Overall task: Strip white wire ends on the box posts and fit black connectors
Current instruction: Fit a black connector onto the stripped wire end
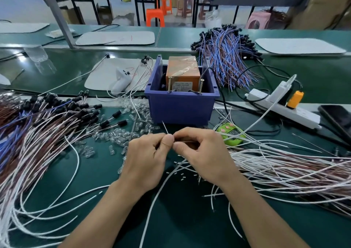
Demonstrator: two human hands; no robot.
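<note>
Your left hand [148, 158] and right hand [201, 153] meet fingertip to fingertip just in front of the blue box [180, 107]. Both pinch one white wire [152, 203], which trails toward the near edge of the desk [190, 221]. Black connectors [57, 105] lie heaped toward the left edge.

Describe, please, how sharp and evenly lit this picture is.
Head view: light is soft and even; left hand and right hand pinching the wire are sharp; tape on the orange box glares; bench edges bow from the wide lens; top-right corner smears.
</note>
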